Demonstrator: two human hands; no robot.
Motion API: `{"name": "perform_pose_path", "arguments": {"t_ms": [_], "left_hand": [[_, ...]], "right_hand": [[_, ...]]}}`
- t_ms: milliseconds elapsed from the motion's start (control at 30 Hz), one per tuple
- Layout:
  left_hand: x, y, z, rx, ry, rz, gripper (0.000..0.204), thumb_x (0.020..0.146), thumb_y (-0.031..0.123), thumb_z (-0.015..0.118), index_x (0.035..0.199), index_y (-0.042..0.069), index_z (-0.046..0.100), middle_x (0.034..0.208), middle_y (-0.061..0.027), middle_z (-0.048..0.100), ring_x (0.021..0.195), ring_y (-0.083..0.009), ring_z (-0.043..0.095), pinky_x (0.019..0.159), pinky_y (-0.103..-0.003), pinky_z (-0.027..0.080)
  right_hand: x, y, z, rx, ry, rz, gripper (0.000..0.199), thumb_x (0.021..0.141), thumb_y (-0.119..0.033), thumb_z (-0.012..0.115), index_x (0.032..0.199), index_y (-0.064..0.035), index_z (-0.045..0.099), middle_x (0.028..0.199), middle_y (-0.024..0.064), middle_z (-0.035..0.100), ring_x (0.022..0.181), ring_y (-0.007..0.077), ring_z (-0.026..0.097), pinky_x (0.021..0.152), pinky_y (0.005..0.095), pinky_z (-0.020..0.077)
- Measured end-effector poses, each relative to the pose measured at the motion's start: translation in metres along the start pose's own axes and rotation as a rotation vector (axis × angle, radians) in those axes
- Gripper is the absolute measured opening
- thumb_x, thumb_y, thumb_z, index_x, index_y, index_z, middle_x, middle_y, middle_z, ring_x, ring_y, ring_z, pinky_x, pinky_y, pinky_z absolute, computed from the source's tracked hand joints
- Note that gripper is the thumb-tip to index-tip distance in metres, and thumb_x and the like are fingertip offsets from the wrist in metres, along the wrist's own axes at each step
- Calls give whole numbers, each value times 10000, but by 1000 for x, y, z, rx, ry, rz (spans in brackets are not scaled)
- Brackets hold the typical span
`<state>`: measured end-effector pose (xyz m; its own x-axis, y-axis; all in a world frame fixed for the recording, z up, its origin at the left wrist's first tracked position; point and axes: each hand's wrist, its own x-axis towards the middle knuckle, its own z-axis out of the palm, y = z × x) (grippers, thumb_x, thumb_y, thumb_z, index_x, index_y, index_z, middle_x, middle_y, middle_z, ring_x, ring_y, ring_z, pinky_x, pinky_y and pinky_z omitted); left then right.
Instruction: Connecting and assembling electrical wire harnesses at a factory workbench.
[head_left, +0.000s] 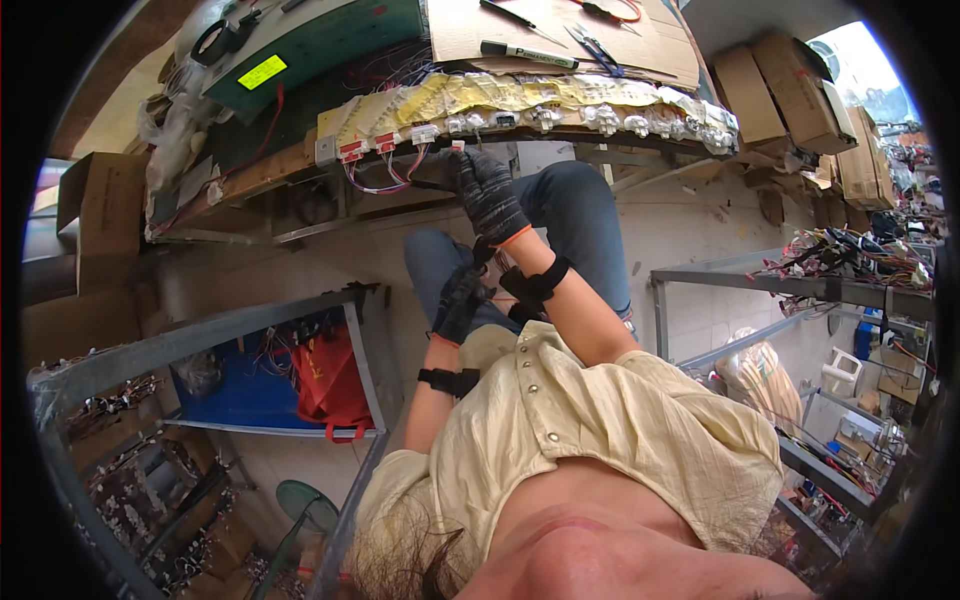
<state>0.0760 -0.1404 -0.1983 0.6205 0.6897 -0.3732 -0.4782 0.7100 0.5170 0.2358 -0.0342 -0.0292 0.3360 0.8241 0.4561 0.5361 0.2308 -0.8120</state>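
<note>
My right hand [490, 198], in a dark grey knitted glove with an orange cuff, reaches up to the front edge of the bench. Its fingers are drawn together just below a small red-and-white connector [458, 146]; whatever they pinch is hidden. Low over my lap, my left hand [460, 302] wears a similar glove and is curled, with dark wires [497, 268] beside its fingers. What it grips is unclear. Along the bench edge runs a yellow-taped strip [470, 92] with several white connectors, and a purple-and-red wire bundle [378, 183] hangs from its left part.
A green box with a lit yellow display [262, 72] stands back left. Cardboard [455, 40] bears a marker [530, 54], a screwdriver [520, 20] and nippers [596, 50]. Metal racks [790, 283] flank me, holding wire harnesses [850, 258] and a red bag [330, 380].
</note>
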Motion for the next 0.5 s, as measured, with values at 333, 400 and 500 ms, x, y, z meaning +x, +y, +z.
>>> {"name": "perform_pose_path", "arguments": {"t_ms": [333,400,500], "left_hand": [[-71,43,93,140,214,315,213,952,272,553,1017,72,587,766,-21,578,702,-153,534,687,-274,441],[-74,38,63,510,241,383,284,951,335,526,1032,69,584,781,-36,578,740,-173,533,756,-294,434],[-85,43,36,208,103,318,454,936,485,460,1049,61,577,798,-61,575,782,-208,530,834,-337,424]], "right_hand": [[12,19,12,274,-322,281,202,819,15,557,1001,-50,615,894,121,630,763,260,623,700,346,512],[8,18,12,394,-287,318,144,871,-34,530,974,-52,628,863,112,623,734,239,614,683,334,507],[10,9,10,636,-218,427,201,947,-212,507,963,-76,655,772,41,610,595,133,527,554,262,423]]}}
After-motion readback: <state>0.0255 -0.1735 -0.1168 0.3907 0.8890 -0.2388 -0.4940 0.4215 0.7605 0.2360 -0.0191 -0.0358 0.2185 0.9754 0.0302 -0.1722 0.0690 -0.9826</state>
